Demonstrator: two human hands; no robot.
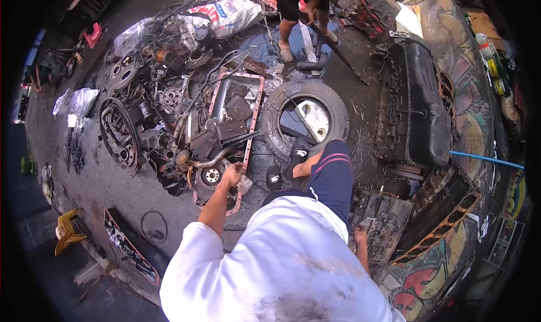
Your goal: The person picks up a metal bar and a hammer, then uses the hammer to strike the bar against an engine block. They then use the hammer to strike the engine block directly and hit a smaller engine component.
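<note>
My left hand (234, 174) is closed at the edge of a large metal oil pan (260, 91) with a reddish rim, beside a curved metal pipe (217, 159). A small flat greyish piece (244, 185) shows right at its fingers; I cannot tell what they grip. Just below the pipe lies a round-holed metal cover (211, 176). Down on the right, my right hand (359, 234) rests with its fingers apart against a greasy engine block part (383, 217). Straight ahead of my feet lies a tire (273, 110) with a white metal piece (313, 120) inside it.
Greasy engine parts, including a flywheel ring (119, 135), are heaped on the left. A big black engine (420, 102) stands at right. Another person (304, 9) stands ahead, holding a long bar (338, 47). White sacks (228, 14) lie behind the heap.
</note>
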